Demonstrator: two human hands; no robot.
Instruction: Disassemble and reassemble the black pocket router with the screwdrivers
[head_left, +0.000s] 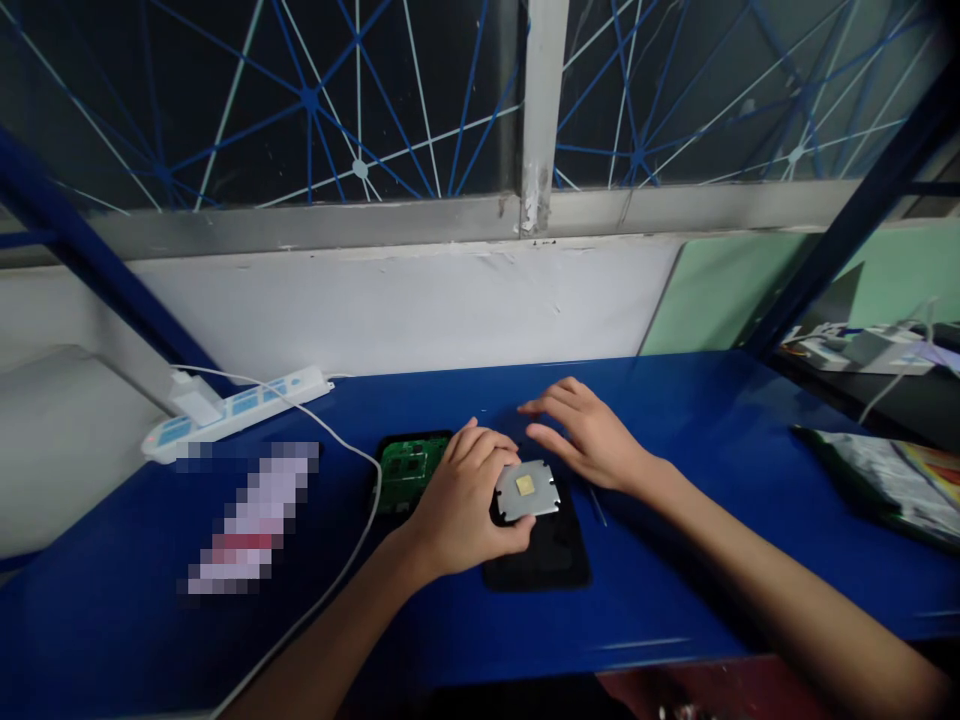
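Currently, a flat, dull-grey metal plate (541, 500) with small notches cut into its edges is gripped at its side by the left hand (466, 500), between the thumb and the curled fingers. On its upper face a small, yellowish square pad (524, 485) is borne. The plate is seen over a smooth, black, round-cornered cover (547, 568); whether it is rested on it or held just above cannot be told. The right hand (581, 432) is held open beyond the plate, its fingers loosely bent and its thumb parted from them; whether the table is touched by it cannot be told. Near its wrist a thin rod (598, 507) is laid.

Just beside the left hand, a green circuit board (409, 472) is framed by a dark shell and partly covered by the fingers. By a pale, thin cable (341, 432), loose curves are traced across the glossy blue table (675, 400). Farther left, a long white plastic power strip (244, 408) is set, and at far right a shiny, crinkled packet (892, 480) is laid.
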